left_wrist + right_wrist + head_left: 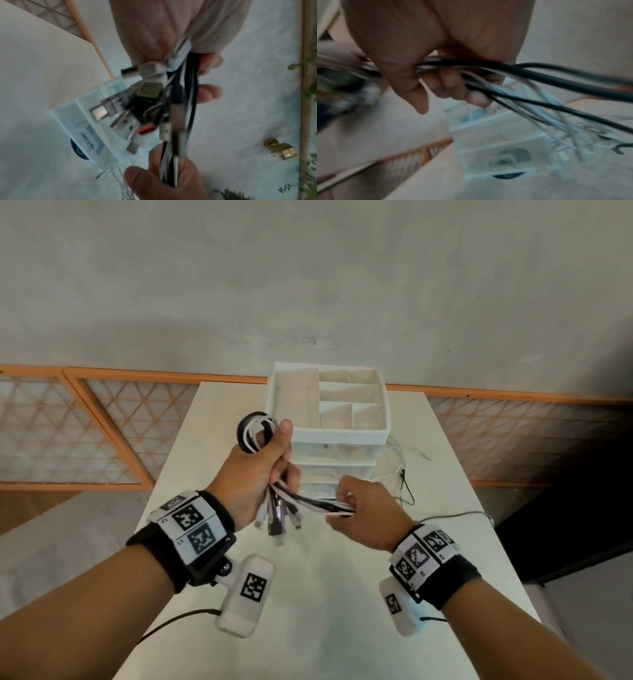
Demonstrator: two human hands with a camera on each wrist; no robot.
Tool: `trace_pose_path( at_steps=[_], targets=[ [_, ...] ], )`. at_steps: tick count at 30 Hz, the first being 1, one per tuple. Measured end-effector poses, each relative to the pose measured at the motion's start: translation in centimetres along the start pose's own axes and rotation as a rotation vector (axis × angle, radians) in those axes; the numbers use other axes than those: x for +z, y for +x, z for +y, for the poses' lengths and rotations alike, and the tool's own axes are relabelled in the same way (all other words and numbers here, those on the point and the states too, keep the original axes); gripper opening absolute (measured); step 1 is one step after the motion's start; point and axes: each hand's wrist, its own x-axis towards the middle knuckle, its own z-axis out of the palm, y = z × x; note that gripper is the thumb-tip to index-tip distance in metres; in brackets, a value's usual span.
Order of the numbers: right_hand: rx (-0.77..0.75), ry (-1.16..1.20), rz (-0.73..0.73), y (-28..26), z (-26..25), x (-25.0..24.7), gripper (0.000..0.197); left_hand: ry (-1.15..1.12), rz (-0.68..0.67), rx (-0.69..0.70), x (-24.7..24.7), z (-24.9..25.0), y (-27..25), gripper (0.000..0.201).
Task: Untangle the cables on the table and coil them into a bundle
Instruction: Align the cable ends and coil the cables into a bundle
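My left hand (265, 474) grips a bunch of black and white cables (310, 501) above the white table (325, 594). A coiled loop of them (255, 431) sticks up past my thumb. Several USB plugs (279, 520) hang below my palm, and in the left wrist view the plugs (147, 92) crowd beside my curled fingers (209, 92). My right hand (363, 508) holds the same strands a little to the right. In the right wrist view its fingers (452, 83) curl round the black and white cables (539, 77), whose loose ends trail to the table.
A white drawer organiser (327, 402) with open top compartments stands at the back of the table, just behind my hands. Thin loose wires (402, 470) lie to its right. An orange lattice railing (102, 426) runs behind the table.
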Motion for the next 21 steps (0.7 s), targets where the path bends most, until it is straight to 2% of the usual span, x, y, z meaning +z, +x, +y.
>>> trace_pose_path(
  at_steps=[2,4,7,9,13,18,21],
  targets=[
    [0.128,-0.155,0.045,0.7,1.4,-0.4,0.034,0.213,-0.087,-0.062,-0.3,-0.1,-0.6,0.041],
    [0.192,-0.197,0.104,1.3,1.3,-0.8,0.029,0.536,-0.107,-0.109,-0.2,-0.9,-1.0,0.039],
    [0.147,-0.208,0.199,2.3,-0.4,-1.3,0.024,0.866,-0.152,-0.098,0.2,-2.0,-0.8,0.031],
    [0.075,-0.209,0.223,2.7,-1.7,-1.3,0.027,1.035,-0.204,-0.082,0.5,-2.5,-0.6,0.031],
    [0.018,-0.172,0.259,2.8,-2.7,-1.3,0.033,1.067,-0.099,-0.099,0.3,-3.1,-0.3,0.03],
    [0.001,-0.098,0.263,2.4,-2.6,-1.2,0.034,1.107,-0.189,-0.119,-0.3,-2.4,-0.4,0.025],
    [-0.022,-0.056,0.281,2.3,-2.7,-1.1,0.032,1.054,-0.246,-0.11,-0.4,-2.3,-0.7,0.025]
  ],
)
